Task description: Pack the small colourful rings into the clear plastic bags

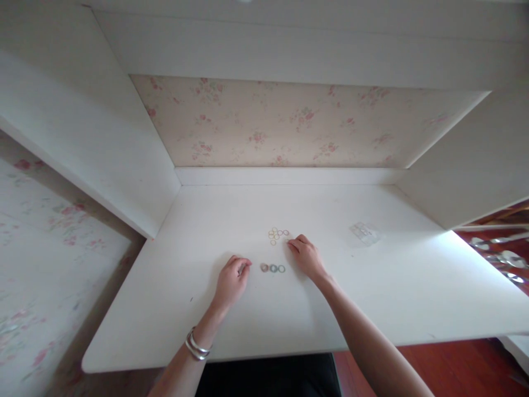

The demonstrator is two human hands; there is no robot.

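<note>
My left hand (232, 280) rests on the white desk with its fingers curled and the fingertips pressed together. A small dark spot shows between its fingers; what it is, I cannot make out. Just right of those fingertips, a short row holds a brownish-pink ring (264, 268), a grey-green ring (273, 268) and a thinner pale green ring (281, 269). Beyond the row lies a loose cluster of thin gold-coloured rings (273, 234). My right hand (306, 257) is closed in a pinch at the cluster's near right side, and anything between its fingertips is hidden.
A clear plastic bag (366, 234) lies on the white desk (165, 309), to the right. Side panels (136, 165) and a low back ledge (289, 176) enclose the desktop. Shiny objects (508, 258) show past the right edge. A dark seat (268, 376) is below the front edge.
</note>
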